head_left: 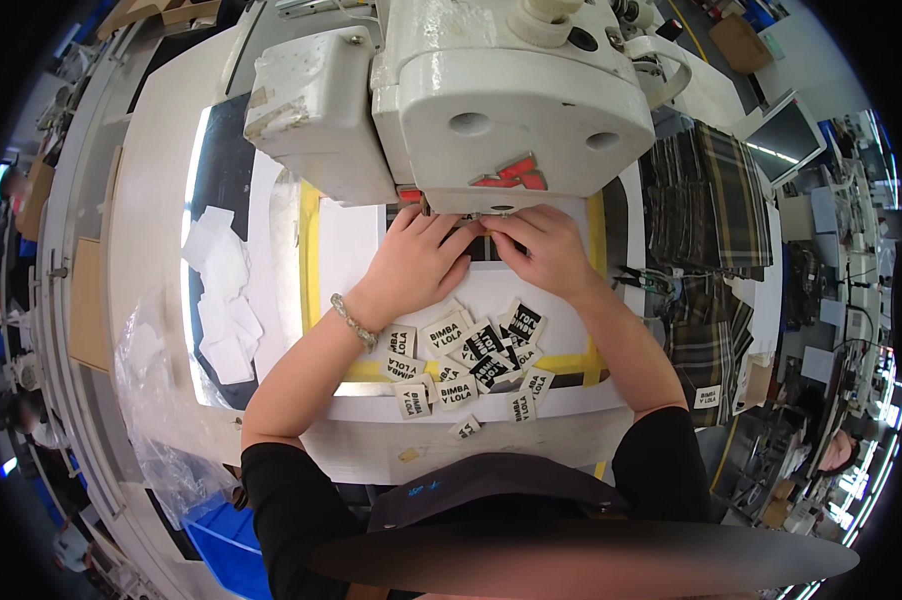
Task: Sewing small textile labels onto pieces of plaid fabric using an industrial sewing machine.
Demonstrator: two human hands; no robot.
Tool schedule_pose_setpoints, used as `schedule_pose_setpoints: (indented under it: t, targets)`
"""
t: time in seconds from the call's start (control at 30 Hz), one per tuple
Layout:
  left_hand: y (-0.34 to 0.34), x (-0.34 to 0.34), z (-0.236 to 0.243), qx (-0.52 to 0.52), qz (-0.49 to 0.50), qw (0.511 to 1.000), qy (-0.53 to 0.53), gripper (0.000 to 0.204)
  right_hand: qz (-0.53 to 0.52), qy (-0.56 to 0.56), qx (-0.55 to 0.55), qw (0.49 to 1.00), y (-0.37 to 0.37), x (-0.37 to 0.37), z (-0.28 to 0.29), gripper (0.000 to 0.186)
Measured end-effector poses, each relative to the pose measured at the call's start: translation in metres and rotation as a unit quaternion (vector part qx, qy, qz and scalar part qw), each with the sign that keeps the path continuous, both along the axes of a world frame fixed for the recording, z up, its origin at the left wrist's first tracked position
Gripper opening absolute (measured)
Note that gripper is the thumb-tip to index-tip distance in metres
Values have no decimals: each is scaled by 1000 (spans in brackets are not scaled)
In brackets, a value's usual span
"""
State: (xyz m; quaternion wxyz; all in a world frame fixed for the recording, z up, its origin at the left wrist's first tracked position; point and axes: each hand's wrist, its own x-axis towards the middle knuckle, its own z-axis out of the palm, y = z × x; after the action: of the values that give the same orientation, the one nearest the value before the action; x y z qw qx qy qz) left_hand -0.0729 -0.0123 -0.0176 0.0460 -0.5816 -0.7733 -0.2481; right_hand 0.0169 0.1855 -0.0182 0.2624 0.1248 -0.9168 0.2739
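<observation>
Both hands work close together under the front of a white sewing machine (516,130). My left hand (421,258) lies with its fingers stretched forward on a dark piece of plaid cloth (483,250), fingertips partly hidden by the machine head. Beside it, the thumb and forefinger of my right hand (546,250) are pinched together at the cloth; what is between them is too small to make out. The needle area is hidden. Nearer to me, a loose pile of small fabric labels (458,391), cream and black with lettering, is spread over the white work surface (371,405).
White paper-like pieces (226,290) lie at the left, near a clear plastic bag (156,400). Stacked plaid cloth pieces (711,200) stand at the right, with dark-handled snips (646,280) beside them. Yellow tape (311,270) borders the work area. A blue bin (226,550) sits low at left.
</observation>
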Motion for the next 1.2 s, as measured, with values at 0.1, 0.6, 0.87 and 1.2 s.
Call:
schedule_pose_setpoints:
  t: [0.1,0.6,0.87,1.2]
  targets:
    - [0,-2,1,5,-1,1000,-9,34,-4,-9,-2,1000,1,-1,-2,22]
    - [-17,-4,13,-66,0,998,1,46,23,-18,33,999,-1,0,-4,24]
    - [-10,-6,6,-56,34,998,-3,41,9,1,58,998,-5,0,-6,19]
    - [-4,-7,3,-30,34,998,-40,33,-8,-18,45,999,-11,0,-6,17]
